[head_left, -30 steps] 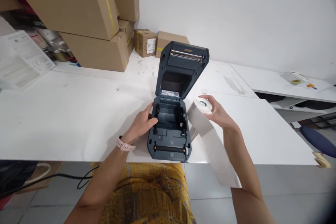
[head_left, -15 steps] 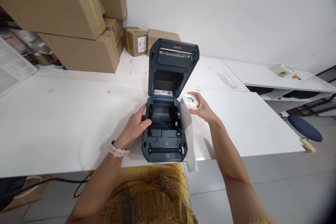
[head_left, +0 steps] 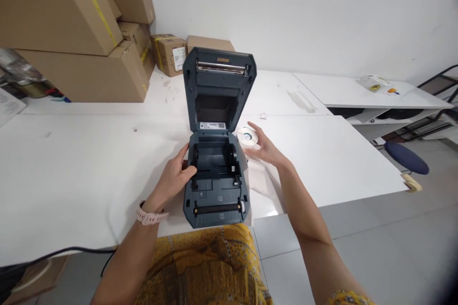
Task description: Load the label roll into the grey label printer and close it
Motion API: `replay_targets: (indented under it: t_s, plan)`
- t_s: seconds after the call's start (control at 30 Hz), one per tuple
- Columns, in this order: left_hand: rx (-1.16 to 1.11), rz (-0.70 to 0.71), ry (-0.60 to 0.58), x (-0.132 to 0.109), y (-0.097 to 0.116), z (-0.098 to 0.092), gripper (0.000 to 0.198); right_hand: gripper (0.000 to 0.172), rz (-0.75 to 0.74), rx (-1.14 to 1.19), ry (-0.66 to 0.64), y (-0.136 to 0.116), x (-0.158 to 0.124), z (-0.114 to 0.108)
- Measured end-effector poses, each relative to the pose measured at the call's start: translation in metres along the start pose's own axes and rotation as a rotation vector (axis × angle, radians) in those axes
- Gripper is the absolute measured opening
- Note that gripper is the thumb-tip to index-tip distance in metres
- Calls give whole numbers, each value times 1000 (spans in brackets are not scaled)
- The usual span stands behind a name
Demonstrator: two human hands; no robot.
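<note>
With the dark printer (head_left: pixel 218 132) at the dial's centre, its lid (head_left: pixel 221 86) stands raised toward twelve o'clock, a small white label at its hinge end. At nine o'clock the left hand (head_left: pixel 173 178) grips the base's side edge, thumb over the rim (a pale pink band (head_left: pixel 150 217) circles that wrist). Just past the base's edge at two, the right hand (head_left: pixel 264 147) curls its fingers around a white paper roll (head_left: pixel 242 139); whether roll and casing touch is unclear. Cardboard boxes (head_left: pixel 86 74) are stacked at ten, and a blue seat (head_left: pixel 407 157) shows at three.
</note>
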State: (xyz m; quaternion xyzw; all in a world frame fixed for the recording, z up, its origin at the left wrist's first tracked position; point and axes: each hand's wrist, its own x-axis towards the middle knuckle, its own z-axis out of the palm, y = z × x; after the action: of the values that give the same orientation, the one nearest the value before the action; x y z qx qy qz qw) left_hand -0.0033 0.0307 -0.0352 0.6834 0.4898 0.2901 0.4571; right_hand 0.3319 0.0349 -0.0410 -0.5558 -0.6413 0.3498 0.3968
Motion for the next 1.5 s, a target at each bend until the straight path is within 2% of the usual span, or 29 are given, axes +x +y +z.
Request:
replay_targets:
  t_s: [0.03,0.13,0.27,0.37,0.47,0.5,0.57,0.6,0.63,0.7,0.73,0.8,0.87,0.97,1.03,1.13,1.2,1.3,1.4,1.5]
  plan:
    - [-1,4,1,0,0,0,76,87,13,-27,8,1,-9,-5]
    - [-12,0,-12,-1,2,0,76,50,86,-123,45,4,-38,-13]
    - [-7,-2,-14,-1,3,0,76,35,115,-234,-18,2,-68,3]
    - [-4,-2,-14,-1,3,0,75,33,115,-293,-13,-3,-81,10]
    - [22,3,-23,-1,5,0,76,34,106,-201,-7,-4,-98,-10]
    - [34,9,-30,-1,7,-1,76,36,64,-110,34,-4,-104,-21]
    - [52,21,-39,-2,9,-2,76,47,-123,119,179,-5,-113,-42]
    - [59,24,-40,-2,10,-2,76,54,-235,216,201,-9,-114,-49]
    - [66,26,-38,-3,11,-2,76,63,-332,269,152,-14,-113,-51]
    - [82,27,-33,-3,12,-2,77,75,-428,273,-111,-34,-102,-41]
    - [90,27,-31,-3,12,-2,77,76,-432,248,-255,-47,-93,-30]
    - [94,26,-28,-3,12,-1,78,63,-413,161,-432,-74,-73,1]
    - [82,29,-15,-4,12,-1,79,48,-389,-63,-505,-96,-53,34]
    - [52,45,-5,-5,12,0,78,39,-409,-534,-444,-109,-34,67]
    - [36,53,-9,-6,13,0,77,39,-454,-678,-402,-107,-31,76]
    - [65,29,18,-9,14,1,76,40,-502,-726,-379,-100,-38,78]
    - [113,11,77,-10,12,3,77,41,-516,-735,-346,-97,-43,79]
    - [109,75,165,-7,4,9,83,41,-514,-712,-319,-96,-47,82]
    - [26,171,134,-2,-9,15,88,39,-515,-661,-320,-96,-47,85]
    - [-54,199,67,2,-19,18,89,34,-510,-608,-326,-98,-47,84]
